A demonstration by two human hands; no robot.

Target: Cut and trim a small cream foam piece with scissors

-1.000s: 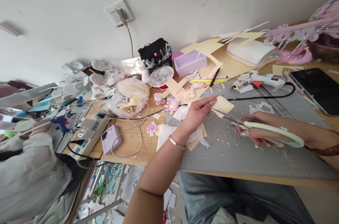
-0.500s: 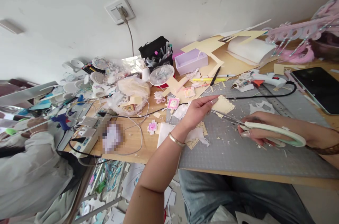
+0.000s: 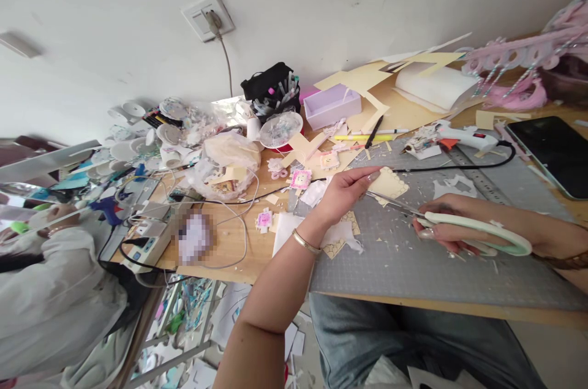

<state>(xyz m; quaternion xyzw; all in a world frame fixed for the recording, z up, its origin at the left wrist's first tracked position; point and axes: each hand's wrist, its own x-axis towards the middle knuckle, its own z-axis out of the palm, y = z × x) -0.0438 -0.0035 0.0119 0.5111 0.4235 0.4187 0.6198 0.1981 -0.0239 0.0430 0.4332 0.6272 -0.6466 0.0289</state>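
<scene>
Between the fingers of my left hand is a cream piece of card with a scalloped, drawn edge. My right hand is closed round the pale handles of a pair of scissors. Their metal blades reach left to the near edge of the card, close to my left fingertips. Under both hands lies a grey cutting mat strewn with small scraps. Beside my left wrist, a patterned cream piece lies partly under white paper.
A white glue gun and a phone lie at the right. Behind are a lilac box and a black pen bag. A power strip with cables is at the left, near a co-worker's sleeve.
Almost nothing differs. Both hands keep their places on the card and the scissors; the co-worker's hand at the far left has shifted slightly.
</scene>
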